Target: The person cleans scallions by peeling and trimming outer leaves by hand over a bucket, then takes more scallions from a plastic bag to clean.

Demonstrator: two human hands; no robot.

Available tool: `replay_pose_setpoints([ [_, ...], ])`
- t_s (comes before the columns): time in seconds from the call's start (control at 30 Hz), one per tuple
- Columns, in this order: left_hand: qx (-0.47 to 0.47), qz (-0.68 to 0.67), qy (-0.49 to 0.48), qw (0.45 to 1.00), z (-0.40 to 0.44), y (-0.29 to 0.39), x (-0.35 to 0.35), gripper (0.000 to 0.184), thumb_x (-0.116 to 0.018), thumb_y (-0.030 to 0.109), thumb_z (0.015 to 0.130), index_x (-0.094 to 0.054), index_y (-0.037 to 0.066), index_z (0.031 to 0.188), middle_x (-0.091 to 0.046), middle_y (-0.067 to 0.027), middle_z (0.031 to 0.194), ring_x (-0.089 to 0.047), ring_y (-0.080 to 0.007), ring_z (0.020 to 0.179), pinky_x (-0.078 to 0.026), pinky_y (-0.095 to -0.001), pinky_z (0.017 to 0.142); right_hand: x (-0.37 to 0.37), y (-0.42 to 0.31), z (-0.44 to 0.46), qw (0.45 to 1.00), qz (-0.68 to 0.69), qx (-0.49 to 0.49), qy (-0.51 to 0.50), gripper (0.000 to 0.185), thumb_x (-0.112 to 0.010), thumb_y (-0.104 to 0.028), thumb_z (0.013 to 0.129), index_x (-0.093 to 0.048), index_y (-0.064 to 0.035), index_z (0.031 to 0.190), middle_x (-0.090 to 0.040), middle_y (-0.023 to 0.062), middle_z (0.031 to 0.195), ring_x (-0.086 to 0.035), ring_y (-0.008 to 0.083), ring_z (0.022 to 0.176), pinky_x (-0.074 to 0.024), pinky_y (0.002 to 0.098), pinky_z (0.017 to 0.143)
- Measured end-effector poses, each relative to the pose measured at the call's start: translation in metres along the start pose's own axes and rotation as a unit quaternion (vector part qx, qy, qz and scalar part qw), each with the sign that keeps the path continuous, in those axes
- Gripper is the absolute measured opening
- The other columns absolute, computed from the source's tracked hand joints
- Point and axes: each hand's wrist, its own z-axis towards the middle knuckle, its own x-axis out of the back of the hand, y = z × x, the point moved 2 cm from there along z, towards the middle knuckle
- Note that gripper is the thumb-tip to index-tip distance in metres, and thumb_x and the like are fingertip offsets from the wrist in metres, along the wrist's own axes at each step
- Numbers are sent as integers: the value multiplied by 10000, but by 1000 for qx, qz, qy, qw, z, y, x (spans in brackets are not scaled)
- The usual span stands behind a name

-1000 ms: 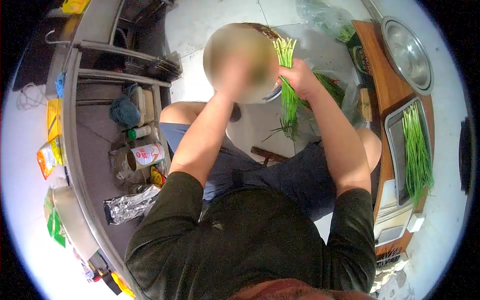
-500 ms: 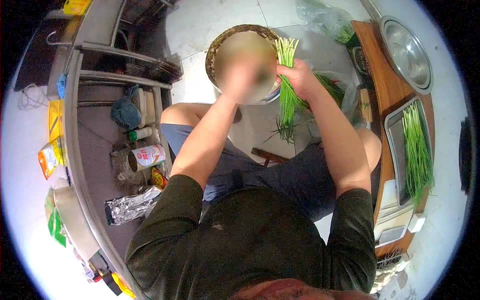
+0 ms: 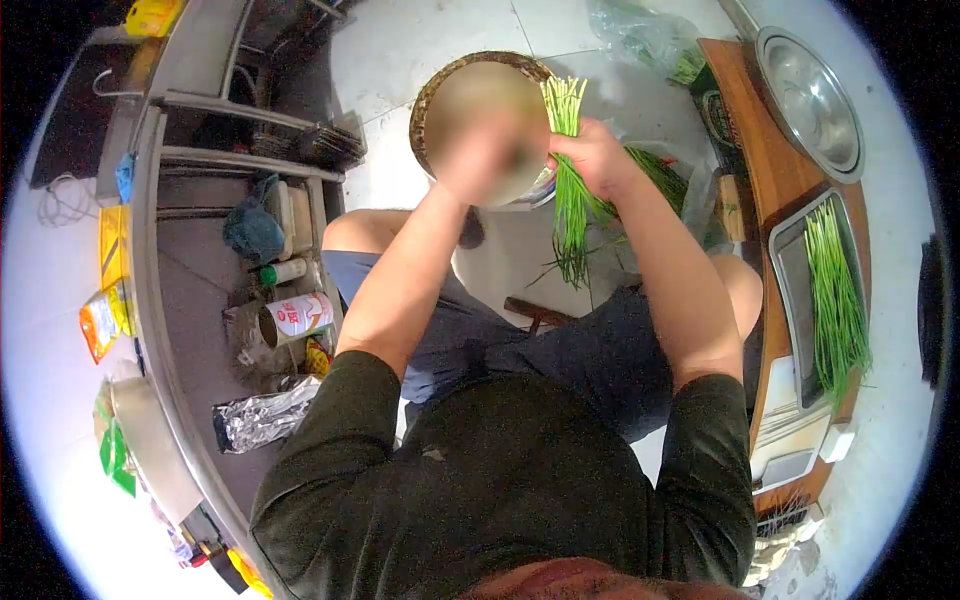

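My right hand is closed around a bunch of green chives, pale cut ends up and leaves hanging down. The bunch is beside the right rim of a round container with a stained brown inner wall. Over this container is my left hand, its fingers lost in a blurred patch, so whether it holds anything is hidden. More chives lie in a plastic bag behind my right wrist. At the right, another row of chives rests on a metal tray.
A steel bowl stands on a wooden surface at the right. Along the left, a shelf unit holds a tin can and a foil-covered item. A clear plastic bag lies on the tiled floor.
My right hand and the bunch of chives have shifted slightly left, toward the container. My left hand stays over the container, still blurred.
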Motion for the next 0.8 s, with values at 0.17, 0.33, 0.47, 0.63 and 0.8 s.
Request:
replay_pose_setpoints([
  [0.17, 60, 1, -38, 997, 19, -32, 13, 293, -506, 300, 992, -595, 46, 1108, -616, -36, 963, -563, -133, 880, -469, -291, 799, -2, 2, -3, 998, 20, 13, -52, 245, -648, -113, 863, -638, 5, 1078, -674, 87, 959, -620, 155, 812, -499, 297, 728],
  [0.33, -74, -64, -86, 991, 11, -37, 21, 282, -521, 198, 983, -541, 41, 1216, -583, -40, 1143, -554, -137, 1017, -487, -283, 853, 7, 15, 1, 995, 70, 13, -67, 289, -632, -87, 885, -627, 6, 1159, -661, 68, 1108, -609, 154, 972, -488, 323, 860],
  [0.47, -20, 25, -76, 997, -13, -5, -2, 317, -522, 278, 966, -542, 85, 1216, -577, -20, 1100, -550, -130, 985, -481, -299, 842, 7, 18, 2, 995, 50, 37, -77, 296, -607, -62, 891, -608, 4, 1179, -649, 68, 1113, -609, 167, 970, -493, 330, 856],
  [0.63, 7, 95, -64, 993, -11, -7, -1, 332, -548, 293, 925, -551, 105, 1198, -578, -9, 1038, -549, -119, 920, -481, -297, 799, 1, 10, -5, 995, 37, 46, -76, 295, -567, -52, 913, -586, 0, 1203, -632, 65, 1129, -607, 177, 979, -500, 339, 858],
  [0.8, 26, 42, -54, 997, -6, -10, 5, 206, -559, 161, 906, -599, 34, 1062, -588, -14, 979, -560, -105, 850, -495, -268, 700, 1, 11, -5, 991, 90, 64, -80, 264, -562, -50, 916, -600, -2, 1173, -640, 61, 1108, -611, 166, 964, -512, 332, 828],
])
